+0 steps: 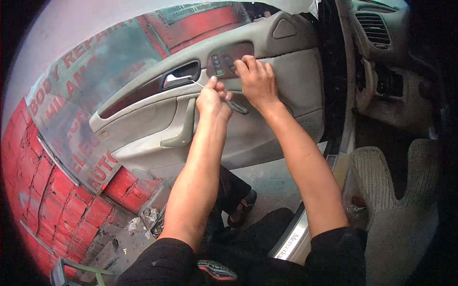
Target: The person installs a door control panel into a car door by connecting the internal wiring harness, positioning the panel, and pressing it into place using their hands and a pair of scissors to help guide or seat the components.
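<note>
My left hand (213, 98) is closed round a screwdriver-like tool with a thin metal shaft (197, 83) and a dark handle (238, 107) sticking out behind the palm. The shaft's end reaches the dark recess beside the silver inner door handle (177, 78). Close by on the right, my right hand (260, 82) has its fingers curled against the wood-toned switch panel (244, 49). What those fingertips grip is hidden. Dark window switches (216, 61) show between the two hands. Both are mounted on the beige car door panel (157, 106), which stands swung outward.
Below the handle, a door pull (179, 141) juts out. The metal door sill (292, 238) and a ribbed grey floor mat (377, 183) lie at right, under the dashboard (398, 35). A red brick wall (52, 190) with a painted sign (90, 90) rises beyond the door. Rubble (143, 221) litters the ground.
</note>
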The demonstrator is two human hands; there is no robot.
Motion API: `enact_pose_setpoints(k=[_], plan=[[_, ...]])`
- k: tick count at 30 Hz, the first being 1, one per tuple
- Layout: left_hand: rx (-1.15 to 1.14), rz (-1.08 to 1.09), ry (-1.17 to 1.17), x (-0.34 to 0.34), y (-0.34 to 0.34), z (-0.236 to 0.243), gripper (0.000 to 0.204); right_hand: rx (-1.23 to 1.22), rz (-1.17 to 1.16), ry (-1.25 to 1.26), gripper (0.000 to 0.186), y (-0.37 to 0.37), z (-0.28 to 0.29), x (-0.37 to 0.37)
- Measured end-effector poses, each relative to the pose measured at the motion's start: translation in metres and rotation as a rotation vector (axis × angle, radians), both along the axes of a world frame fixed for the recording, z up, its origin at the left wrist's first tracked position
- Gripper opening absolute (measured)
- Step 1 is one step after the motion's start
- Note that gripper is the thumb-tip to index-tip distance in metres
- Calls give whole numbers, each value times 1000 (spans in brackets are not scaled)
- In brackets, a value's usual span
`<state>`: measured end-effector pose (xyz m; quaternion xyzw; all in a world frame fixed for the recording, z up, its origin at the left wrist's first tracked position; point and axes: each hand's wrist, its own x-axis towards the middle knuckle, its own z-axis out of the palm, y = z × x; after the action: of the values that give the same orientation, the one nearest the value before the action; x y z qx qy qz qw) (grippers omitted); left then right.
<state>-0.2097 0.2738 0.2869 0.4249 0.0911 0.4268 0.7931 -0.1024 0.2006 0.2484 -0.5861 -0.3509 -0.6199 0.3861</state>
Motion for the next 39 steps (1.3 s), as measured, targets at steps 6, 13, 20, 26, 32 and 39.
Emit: enact_pose_setpoints(k=[6,13,20,26,32,39], plan=[[47,-49,-15,-8,15,-8,12,-45,72,32,41,-2,1,-20],[75,66,124,-5,5,5,13,-105,105,14,30,-11,9,0],[158,30,81,-11,19,-2,19,-223,7,-16,23,-15,17,1],[629,183,434,-61,22,11,37,-139,-101,-72,15,-6,14,6],[1083,463,621,-53,41,29,37,-71,-122,-145,6,-1,13,9],[1019,552,703,-26,31,49,28,-64,-100,-120,5,-2,12,10]])
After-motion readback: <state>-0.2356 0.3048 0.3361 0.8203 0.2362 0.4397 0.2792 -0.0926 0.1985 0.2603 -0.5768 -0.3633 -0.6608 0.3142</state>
